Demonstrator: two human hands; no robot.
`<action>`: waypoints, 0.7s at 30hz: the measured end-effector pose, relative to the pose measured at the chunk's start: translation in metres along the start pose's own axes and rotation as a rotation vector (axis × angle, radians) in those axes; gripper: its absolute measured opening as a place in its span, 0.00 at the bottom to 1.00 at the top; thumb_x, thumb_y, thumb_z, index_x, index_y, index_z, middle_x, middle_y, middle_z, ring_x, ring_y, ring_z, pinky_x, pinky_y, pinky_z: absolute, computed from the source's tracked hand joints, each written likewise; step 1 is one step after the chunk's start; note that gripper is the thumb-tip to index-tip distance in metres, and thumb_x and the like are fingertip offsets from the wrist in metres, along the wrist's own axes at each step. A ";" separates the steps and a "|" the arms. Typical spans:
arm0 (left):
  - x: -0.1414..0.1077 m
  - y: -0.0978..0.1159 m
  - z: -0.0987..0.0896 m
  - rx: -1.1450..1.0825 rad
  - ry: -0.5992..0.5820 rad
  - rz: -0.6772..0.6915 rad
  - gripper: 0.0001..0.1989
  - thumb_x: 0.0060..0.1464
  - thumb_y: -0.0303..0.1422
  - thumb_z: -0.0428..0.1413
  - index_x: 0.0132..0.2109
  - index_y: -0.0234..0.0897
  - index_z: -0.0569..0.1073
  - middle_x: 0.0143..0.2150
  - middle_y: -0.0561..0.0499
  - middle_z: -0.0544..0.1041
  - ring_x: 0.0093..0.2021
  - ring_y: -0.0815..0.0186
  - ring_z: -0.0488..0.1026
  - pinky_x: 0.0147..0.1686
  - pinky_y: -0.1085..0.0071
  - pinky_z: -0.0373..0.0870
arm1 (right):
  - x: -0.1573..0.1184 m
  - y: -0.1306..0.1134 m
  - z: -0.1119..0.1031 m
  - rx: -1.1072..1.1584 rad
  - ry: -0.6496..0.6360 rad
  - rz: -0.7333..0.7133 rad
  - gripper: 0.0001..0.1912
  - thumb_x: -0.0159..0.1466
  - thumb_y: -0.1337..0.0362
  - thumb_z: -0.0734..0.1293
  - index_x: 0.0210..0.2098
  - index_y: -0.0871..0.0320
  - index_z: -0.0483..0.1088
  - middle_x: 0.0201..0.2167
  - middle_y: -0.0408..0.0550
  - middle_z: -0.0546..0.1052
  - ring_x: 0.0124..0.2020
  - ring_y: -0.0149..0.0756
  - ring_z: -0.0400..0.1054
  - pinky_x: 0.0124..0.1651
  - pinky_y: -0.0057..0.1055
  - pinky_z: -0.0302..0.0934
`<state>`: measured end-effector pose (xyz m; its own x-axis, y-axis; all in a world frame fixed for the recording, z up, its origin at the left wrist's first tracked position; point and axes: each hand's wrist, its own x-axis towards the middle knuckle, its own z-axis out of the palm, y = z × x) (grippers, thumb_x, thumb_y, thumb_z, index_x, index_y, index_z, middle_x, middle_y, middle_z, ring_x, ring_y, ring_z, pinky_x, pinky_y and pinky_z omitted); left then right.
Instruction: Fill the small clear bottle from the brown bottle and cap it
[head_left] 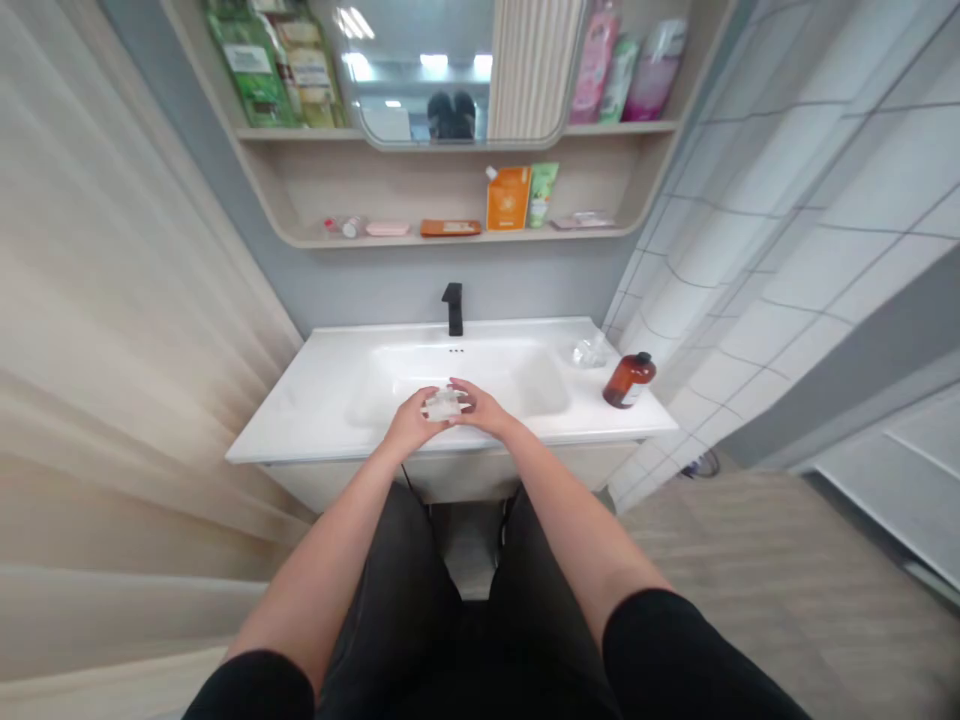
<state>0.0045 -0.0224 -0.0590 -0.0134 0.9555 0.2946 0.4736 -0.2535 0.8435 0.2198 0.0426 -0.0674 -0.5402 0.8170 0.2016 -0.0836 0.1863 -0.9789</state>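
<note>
Head — clear pkg in L/R hands

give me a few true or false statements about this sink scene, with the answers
1. The left hand and right hand hold a small translucent object above the white basin. True.
2. The right hand grips the black faucet. False: it is at the translucent object, apart from the faucet.
3. A brown bottle is on the counter to the left of the basin. False: it is to the right of the basin.
4. An orange pouch sits beside a green tube on the shelf. True.
</note>
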 end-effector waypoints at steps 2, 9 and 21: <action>-0.003 0.001 -0.013 0.061 0.095 -0.037 0.39 0.44 0.43 0.76 0.62 0.41 0.76 0.60 0.39 0.82 0.57 0.49 0.81 0.53 0.55 0.81 | 0.000 0.002 -0.002 0.022 0.034 0.009 0.49 0.50 0.51 0.86 0.68 0.45 0.70 0.68 0.55 0.74 0.55 0.45 0.76 0.58 0.45 0.73; -0.018 -0.019 -0.094 0.423 0.501 -0.286 0.38 0.49 0.52 0.72 0.62 0.38 0.76 0.54 0.40 0.84 0.55 0.47 0.81 0.58 0.53 0.76 | 0.001 0.007 -0.005 -0.024 0.088 0.031 0.32 0.57 0.50 0.81 0.57 0.51 0.76 0.53 0.52 0.82 0.47 0.41 0.77 0.54 0.40 0.71; -0.028 -0.065 -0.178 0.862 0.656 -0.445 0.41 0.54 0.58 0.64 0.61 0.28 0.72 0.55 0.28 0.79 0.61 0.37 0.74 0.62 0.43 0.69 | 0.002 0.006 -0.004 0.009 0.129 0.057 0.28 0.55 0.52 0.79 0.54 0.52 0.76 0.47 0.49 0.84 0.40 0.39 0.76 0.43 0.35 0.67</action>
<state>-0.1827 -0.0599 -0.0417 -0.6613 0.6090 0.4379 0.7494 0.5108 0.4213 0.2220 0.0472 -0.0724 -0.4324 0.8896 0.1472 -0.0631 0.1330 -0.9891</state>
